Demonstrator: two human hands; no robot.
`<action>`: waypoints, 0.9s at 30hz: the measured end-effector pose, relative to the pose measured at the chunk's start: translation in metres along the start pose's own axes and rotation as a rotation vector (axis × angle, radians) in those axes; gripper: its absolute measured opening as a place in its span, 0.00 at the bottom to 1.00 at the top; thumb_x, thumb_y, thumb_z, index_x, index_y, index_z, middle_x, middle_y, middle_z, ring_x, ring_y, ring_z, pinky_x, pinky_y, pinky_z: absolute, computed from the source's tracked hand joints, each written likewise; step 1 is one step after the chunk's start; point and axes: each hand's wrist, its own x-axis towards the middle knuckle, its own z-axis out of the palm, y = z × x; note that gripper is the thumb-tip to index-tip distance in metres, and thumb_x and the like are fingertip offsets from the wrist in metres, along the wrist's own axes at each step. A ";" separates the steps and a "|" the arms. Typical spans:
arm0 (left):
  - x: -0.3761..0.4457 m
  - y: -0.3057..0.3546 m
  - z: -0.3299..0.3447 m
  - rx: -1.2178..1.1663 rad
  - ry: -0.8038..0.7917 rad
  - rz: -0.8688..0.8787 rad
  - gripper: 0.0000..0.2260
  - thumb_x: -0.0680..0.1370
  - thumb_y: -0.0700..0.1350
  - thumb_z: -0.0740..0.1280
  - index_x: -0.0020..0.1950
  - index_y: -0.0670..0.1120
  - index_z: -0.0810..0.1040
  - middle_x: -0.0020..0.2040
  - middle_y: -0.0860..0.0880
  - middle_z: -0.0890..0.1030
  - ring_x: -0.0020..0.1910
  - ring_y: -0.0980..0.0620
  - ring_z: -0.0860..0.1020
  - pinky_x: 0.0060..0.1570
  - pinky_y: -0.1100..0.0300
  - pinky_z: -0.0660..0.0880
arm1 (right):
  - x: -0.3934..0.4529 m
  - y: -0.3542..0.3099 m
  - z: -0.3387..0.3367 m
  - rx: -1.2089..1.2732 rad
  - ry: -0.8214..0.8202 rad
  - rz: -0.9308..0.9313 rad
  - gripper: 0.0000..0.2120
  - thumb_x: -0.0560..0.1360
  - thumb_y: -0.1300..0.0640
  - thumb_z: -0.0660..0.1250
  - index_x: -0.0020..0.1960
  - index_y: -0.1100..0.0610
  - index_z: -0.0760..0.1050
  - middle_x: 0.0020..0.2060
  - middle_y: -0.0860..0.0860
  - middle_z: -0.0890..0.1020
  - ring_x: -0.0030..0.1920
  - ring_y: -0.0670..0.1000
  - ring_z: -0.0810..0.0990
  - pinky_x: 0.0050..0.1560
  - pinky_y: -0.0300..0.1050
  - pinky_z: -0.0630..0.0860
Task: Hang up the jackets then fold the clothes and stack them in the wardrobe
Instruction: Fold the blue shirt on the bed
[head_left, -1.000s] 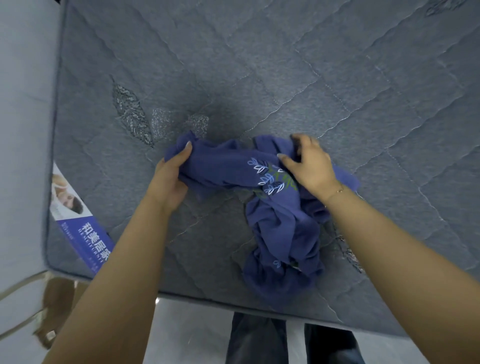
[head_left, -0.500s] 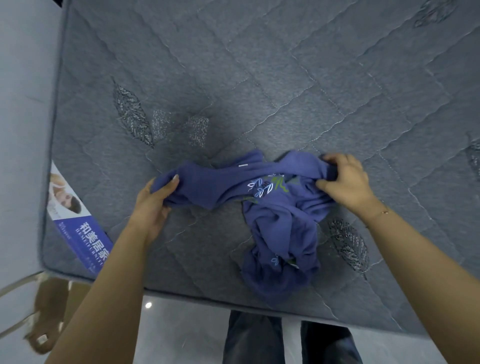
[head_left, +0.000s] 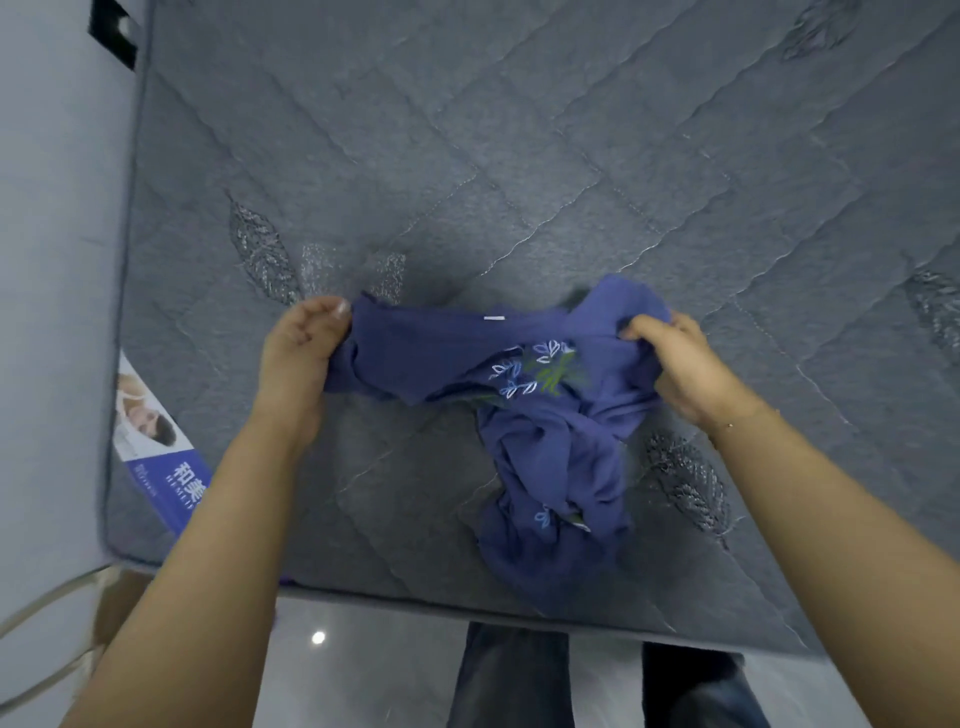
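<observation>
Head view: left hand (head_left: 301, 358) pinches one end of the blue top (head_left: 530, 415), right hand (head_left: 685, 374) grips the other, the upper edge stretched between them. Below the right hand, the rest hangs bunched onto the grey quilted mattress (head_left: 519, 156). Left of the left hand, a printed label (head_left: 156, 436).

1. A left hand (head_left: 304, 358) and right hand (head_left: 685, 371) each pinch an end of a crumpled blue shirt (head_left: 545, 426).
2. The shirt's lower part rests bunched on a grey mattress (head_left: 519, 156).
</observation>
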 end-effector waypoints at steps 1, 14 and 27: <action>-0.004 0.012 0.006 0.000 -0.001 0.051 0.05 0.81 0.39 0.64 0.50 0.48 0.77 0.38 0.57 0.83 0.38 0.61 0.79 0.43 0.67 0.77 | -0.012 -0.003 -0.013 0.077 -0.033 0.019 0.08 0.74 0.68 0.63 0.40 0.58 0.75 0.32 0.50 0.78 0.34 0.46 0.77 0.37 0.40 0.72; -0.151 0.175 0.221 0.376 -0.459 0.457 0.12 0.83 0.39 0.58 0.50 0.54 0.77 0.38 0.47 0.70 0.36 0.58 0.67 0.38 0.67 0.67 | -0.209 -0.061 -0.261 -0.067 0.070 -0.066 0.05 0.78 0.66 0.65 0.50 0.58 0.75 0.42 0.53 0.78 0.41 0.48 0.74 0.40 0.36 0.71; -0.370 0.353 0.518 0.497 -1.116 0.780 0.06 0.79 0.36 0.65 0.47 0.47 0.75 0.44 0.52 0.78 0.40 0.65 0.75 0.47 0.72 0.70 | -0.426 -0.135 -0.544 -0.059 0.706 -0.393 0.16 0.83 0.56 0.59 0.49 0.70 0.75 0.43 0.55 0.76 0.46 0.50 0.73 0.50 0.46 0.69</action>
